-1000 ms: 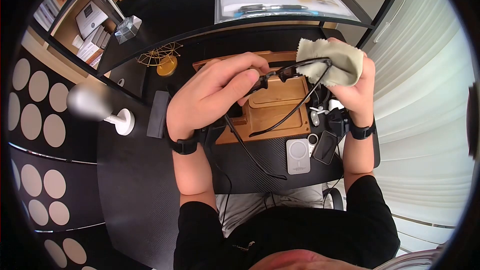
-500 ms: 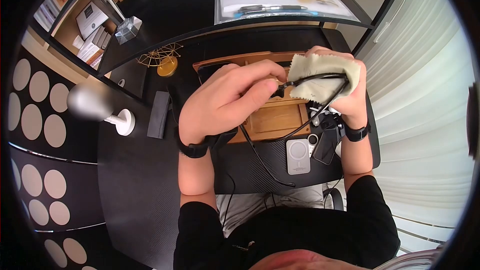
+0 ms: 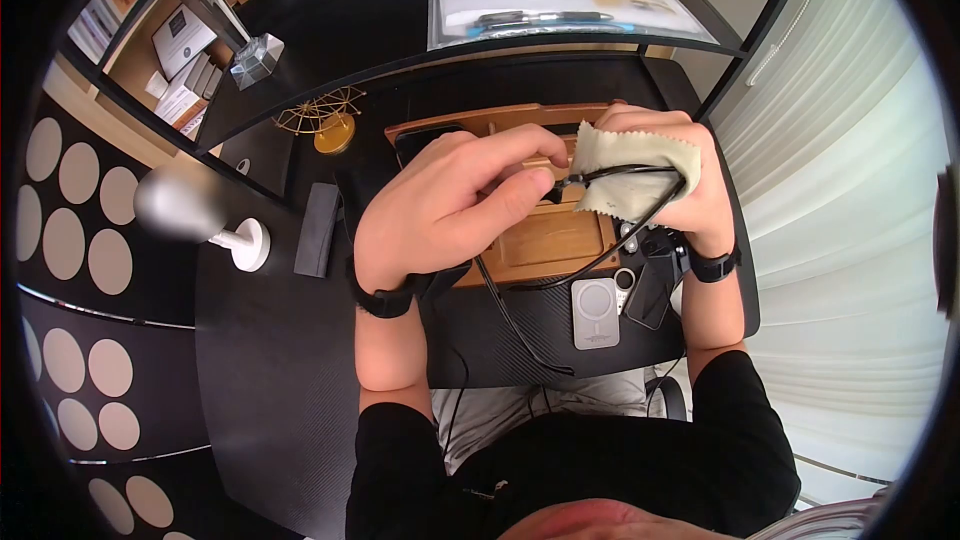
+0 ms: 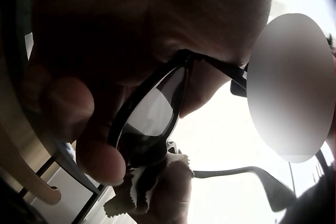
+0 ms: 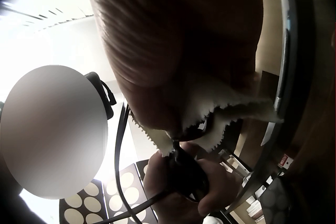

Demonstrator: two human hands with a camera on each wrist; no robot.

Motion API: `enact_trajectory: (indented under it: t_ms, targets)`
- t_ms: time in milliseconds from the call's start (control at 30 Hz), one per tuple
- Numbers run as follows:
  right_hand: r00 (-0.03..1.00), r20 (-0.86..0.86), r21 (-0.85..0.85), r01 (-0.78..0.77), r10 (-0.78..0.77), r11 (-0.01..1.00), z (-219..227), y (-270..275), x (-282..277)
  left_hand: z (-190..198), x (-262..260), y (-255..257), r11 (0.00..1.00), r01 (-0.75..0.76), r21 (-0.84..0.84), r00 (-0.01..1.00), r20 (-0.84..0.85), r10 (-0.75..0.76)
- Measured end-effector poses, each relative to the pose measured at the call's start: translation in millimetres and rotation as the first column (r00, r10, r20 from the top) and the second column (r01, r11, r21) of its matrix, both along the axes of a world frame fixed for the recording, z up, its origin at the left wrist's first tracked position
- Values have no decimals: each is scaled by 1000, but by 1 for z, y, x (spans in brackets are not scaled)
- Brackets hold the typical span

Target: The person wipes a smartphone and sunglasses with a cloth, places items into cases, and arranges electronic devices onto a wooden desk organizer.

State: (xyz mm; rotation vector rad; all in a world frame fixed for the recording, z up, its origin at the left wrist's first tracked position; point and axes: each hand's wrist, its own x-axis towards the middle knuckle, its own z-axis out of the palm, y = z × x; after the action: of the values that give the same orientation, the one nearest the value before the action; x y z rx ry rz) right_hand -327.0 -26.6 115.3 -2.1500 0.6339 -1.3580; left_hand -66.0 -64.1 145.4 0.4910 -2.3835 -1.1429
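Observation:
Black-framed eyeglasses (image 4: 152,111) are held up between both hands, their temples hanging toward the person. My left hand (image 3: 450,202) grips one lens side of the frame between thumb and fingers. A pale green-grey cleaning cloth (image 3: 632,147) with zigzag edges wraps the other lens side. Through this cloth my right hand (image 3: 707,202) pinches the frame, and most of that lens is hidden under the folds. In the left wrist view the lens on the left hand's side shows uncovered. The bridge lies between the hands, just beside the cloth.
A wooden tray (image 3: 555,240) lies on the black desk below the hands. Nearby are a pale magnetic power bank (image 3: 596,314) and a dark rectangular device (image 3: 652,295). A grey case (image 3: 318,230) and a white lamp (image 3: 250,243) stand left. Above runs a black shelf (image 3: 390,40).
My left hand has moved right and my right hand slightly left and down, bringing them closer. The cloth has shifted onto the right lens side, covering more of it.

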Motion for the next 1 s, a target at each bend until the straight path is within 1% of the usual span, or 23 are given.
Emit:
enact_trajectory:
  t_ms: [33,167,267,333,367,433,500,567,633,700,767,833,867,933,1000]
  targets:
    - [999,-37,10,-3,3,1000,3,1,1,1,1,0,1000,-7,0,1000,14,7]
    - [997,-78,0,-2,2,1000,8,1,2,3,2,1,999,-40,-30,998,43,41]
    - [993,-117,0,29,-29,1000,8,1,2,4,3,1,998,-56,-36,996,63,58]
    - [983,-177,-41,35,-41,999,7,-2,0,4,3,1,997,-67,-44,995,66,70]
    - [983,-177,-40,34,-41,999,7,-2,-1,4,3,1,996,-77,-52,994,68,81]
    - [964,-252,-42,73,-81,996,7,-3,-3,4,3,1,995,-81,-66,994,66,86]
    - [958,-272,-61,80,-94,995,7,-4,-5,2,2,1,993,-84,-79,994,64,89]
    - [950,-292,-79,87,-106,993,7,-4,-5,-3,-2,1,981,-119,-154,991,-82,108]
    - [931,-326,-133,129,-166,983,6,-4,-3,-4,-1,0,975,-136,-174,990,-69,126]
    - [917,-349,-137,154,-193,979,10,-1,-3,-2,0,0,969,-153,-196,988,-58,144]
    - [902,-371,-142,179,-220,974,14,1,-4,2,3,1,978,-143,-155,983,90,158]
    - [845,-434,-215,238,-311,947,17,3,-6,1,3,-1,980,-141,-143,984,87,154]
    - [845,-435,-216,237,-310,947,18,3,-7,0,3,-2,981,-140,-133,985,84,152]
    - [791,-478,-270,280,-381,921,19,5,-8,-1,4,-4,981,-141,-134,986,67,151]
    - [801,-452,-293,283,-393,913,20,5,-9,0,6,-5,981,-139,-135,988,50,147]
